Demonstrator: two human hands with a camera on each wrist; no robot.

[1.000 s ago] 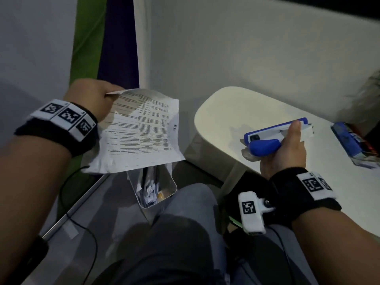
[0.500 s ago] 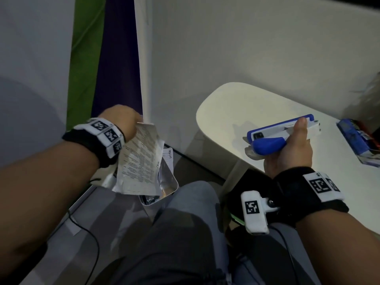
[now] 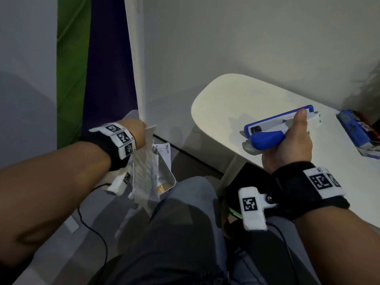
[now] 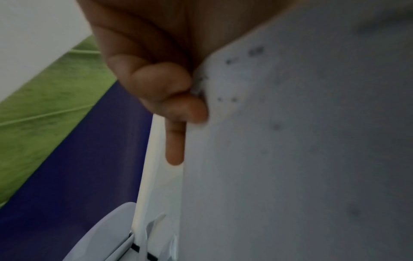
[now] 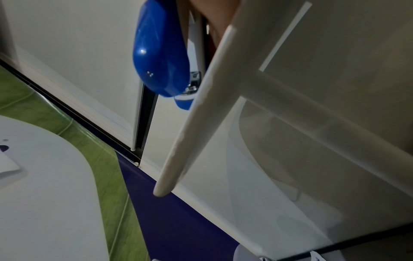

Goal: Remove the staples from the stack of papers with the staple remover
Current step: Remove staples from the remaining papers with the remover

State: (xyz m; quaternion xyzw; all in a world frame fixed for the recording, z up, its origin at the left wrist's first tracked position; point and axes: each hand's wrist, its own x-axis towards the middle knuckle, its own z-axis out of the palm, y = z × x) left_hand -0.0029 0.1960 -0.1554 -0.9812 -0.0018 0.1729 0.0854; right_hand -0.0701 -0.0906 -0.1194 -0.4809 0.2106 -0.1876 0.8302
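My left hand (image 3: 136, 129) pinches a sheaf of printed papers (image 3: 141, 173) by its top corner. The papers hang edge-on, down over a small white bin (image 3: 171, 179) on the floor beside my knee. In the left wrist view the fingers (image 4: 170, 91) are curled on the sheet's edge (image 4: 290, 141), which shows small holes near the corner. My right hand (image 3: 292, 145) grips a blue and white staple remover (image 3: 273, 128) just above the front edge of the white table (image 3: 236, 95). Its blue handle (image 5: 161, 53) fills the top of the right wrist view.
The bin holds other loose paper slips (image 3: 164, 155). A blue packet (image 3: 357, 132) lies on the table at the far right. A white table leg (image 3: 230, 173) runs down beside my knees (image 3: 185, 223). A black cable (image 3: 92, 229) trails on the floor.
My left hand has swung the papers down and to the right, from flat and face-up to hanging edge-on over the bin. The right hand with the staple remover has barely moved.
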